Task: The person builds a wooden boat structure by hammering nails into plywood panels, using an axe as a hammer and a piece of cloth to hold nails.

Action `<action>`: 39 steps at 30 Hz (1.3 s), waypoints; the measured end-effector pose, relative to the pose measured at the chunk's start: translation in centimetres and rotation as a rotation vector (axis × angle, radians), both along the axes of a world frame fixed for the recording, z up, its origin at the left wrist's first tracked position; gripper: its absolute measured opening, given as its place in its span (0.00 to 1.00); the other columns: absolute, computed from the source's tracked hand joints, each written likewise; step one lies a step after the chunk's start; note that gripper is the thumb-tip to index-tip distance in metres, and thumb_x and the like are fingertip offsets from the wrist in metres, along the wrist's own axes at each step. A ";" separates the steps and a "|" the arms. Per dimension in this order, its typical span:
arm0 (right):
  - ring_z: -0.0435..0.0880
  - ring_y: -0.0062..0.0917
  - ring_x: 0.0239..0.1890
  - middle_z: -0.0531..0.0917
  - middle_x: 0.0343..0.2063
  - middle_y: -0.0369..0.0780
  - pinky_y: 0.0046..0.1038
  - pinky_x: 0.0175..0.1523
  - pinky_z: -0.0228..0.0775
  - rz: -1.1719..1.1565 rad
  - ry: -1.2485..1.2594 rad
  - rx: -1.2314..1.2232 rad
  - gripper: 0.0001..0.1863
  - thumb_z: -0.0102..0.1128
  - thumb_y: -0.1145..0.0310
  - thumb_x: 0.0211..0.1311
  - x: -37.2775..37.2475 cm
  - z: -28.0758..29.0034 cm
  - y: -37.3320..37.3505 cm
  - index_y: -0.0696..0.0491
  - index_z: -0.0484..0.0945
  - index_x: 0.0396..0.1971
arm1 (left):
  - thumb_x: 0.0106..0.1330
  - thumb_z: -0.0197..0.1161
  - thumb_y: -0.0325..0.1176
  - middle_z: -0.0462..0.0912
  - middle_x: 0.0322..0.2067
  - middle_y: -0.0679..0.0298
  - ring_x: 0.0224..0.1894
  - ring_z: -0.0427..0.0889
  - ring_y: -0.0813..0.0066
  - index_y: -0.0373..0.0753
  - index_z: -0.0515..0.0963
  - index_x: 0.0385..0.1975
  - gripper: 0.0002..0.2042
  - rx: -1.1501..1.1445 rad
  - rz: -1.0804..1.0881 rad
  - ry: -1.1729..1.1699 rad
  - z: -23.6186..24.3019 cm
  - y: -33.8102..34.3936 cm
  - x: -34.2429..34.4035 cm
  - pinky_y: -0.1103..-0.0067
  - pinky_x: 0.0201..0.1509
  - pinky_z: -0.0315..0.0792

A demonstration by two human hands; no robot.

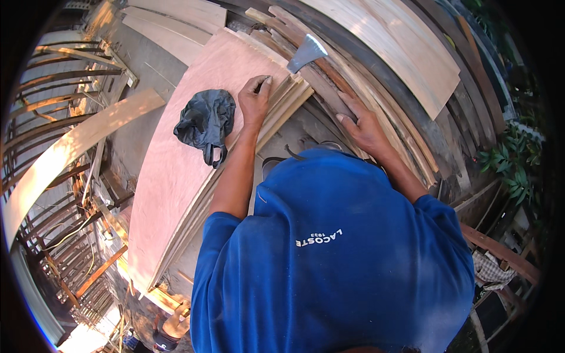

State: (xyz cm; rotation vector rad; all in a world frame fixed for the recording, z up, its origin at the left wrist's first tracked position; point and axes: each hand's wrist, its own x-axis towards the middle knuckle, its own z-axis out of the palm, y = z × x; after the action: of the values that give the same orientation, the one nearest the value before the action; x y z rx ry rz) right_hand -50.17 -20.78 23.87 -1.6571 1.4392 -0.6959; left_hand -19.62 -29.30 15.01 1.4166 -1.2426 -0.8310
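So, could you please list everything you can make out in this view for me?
axe: one, grey blade, top centre
plywood stack: one, pinkish top, left of centre
plastic bag: one, black, on the stack
timber strips: several, brown, right of the axe
wide board: at least one, pale, upper right
thin sheets: at least two, pale, top left
curved plank: one, pale, left
wooden ribs: many, brown, far left
plant: green, right
checked cloth: one, pale and dark, lower right
another person: one, partly visible, lower left
shirt: one, blue, lower centre
left hand: one, bare, at the stack's edge
right hand: one, bare, apparently gripping the axe's handle
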 end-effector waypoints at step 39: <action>0.73 0.17 0.18 0.77 0.22 0.33 0.25 0.22 0.69 -0.318 -0.325 0.383 0.33 0.59 0.59 0.75 -3.0 -3.0 -5.4 0.42 0.65 0.78 | 0.68 0.67 0.48 0.60 0.79 0.57 0.81 0.53 0.47 0.40 0.65 0.76 0.38 -0.045 -0.426 -1.212 1.6 2.2 3.4 0.45 0.80 0.49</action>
State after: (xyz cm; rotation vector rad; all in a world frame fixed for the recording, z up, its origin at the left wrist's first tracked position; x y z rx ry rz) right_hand -53.19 -26.19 20.90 -0.9852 1.4974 -0.7659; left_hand -16.23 -27.05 16.61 1.6724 -2.5055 -0.1061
